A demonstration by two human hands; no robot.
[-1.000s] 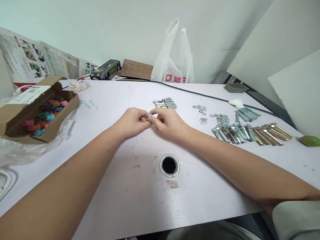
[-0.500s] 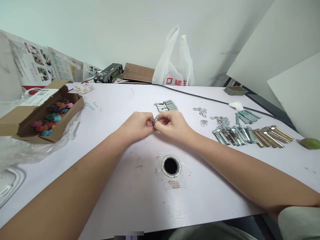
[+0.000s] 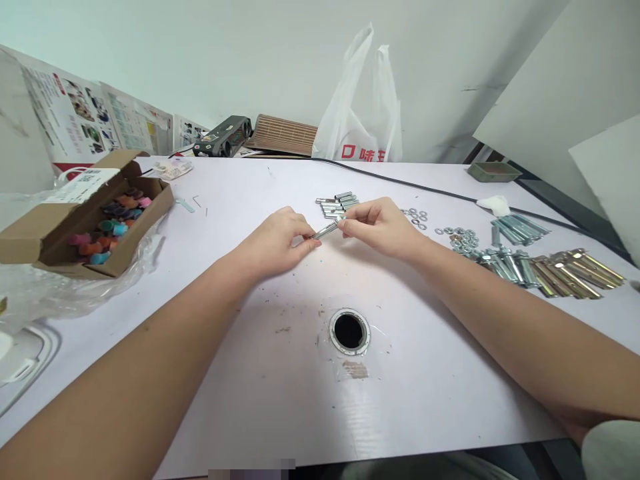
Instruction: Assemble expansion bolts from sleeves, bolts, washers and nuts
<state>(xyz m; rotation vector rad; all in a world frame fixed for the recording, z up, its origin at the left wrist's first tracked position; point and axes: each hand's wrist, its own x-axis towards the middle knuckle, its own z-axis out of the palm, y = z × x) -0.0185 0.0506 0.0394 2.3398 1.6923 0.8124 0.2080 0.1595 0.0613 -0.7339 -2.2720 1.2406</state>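
"What carries the scene?"

"A white table (image 3: 280, 417), with a white plastic bag (image 3: 350, 127) standing at its far edge — contents hidden. At the left sits a cardboard box (image 3: 143, 238), its top folded back."

"And the person at work?"

"Forearms reach in from both sides. The left hand (image 3: 283, 243) pinches between thumb and fingers; the right hand (image 3: 383, 225) pinches with its fingertips, a short gap between the two."

"Smaller still?"

"A shallow tray (image 3: 494, 177) at the far right, what it holds too small to make out. A cluster of metal tubes (image 3: 345, 200) lies just beyond the fingertips, closer to the right."

"Pinching what?"

"A slim metal rod (image 3: 326, 231), bridging the gap. Its long axis slants from near left to far right — left at the near end, right at the far end, neither hand closer. Whether it touches the tabletop, one cannot tell."

"The smallest items?"

"Orange, pink and teal pieces (image 3: 107, 227) heaped inside the box, and washers (image 3: 465, 240) piled loosely at the right."
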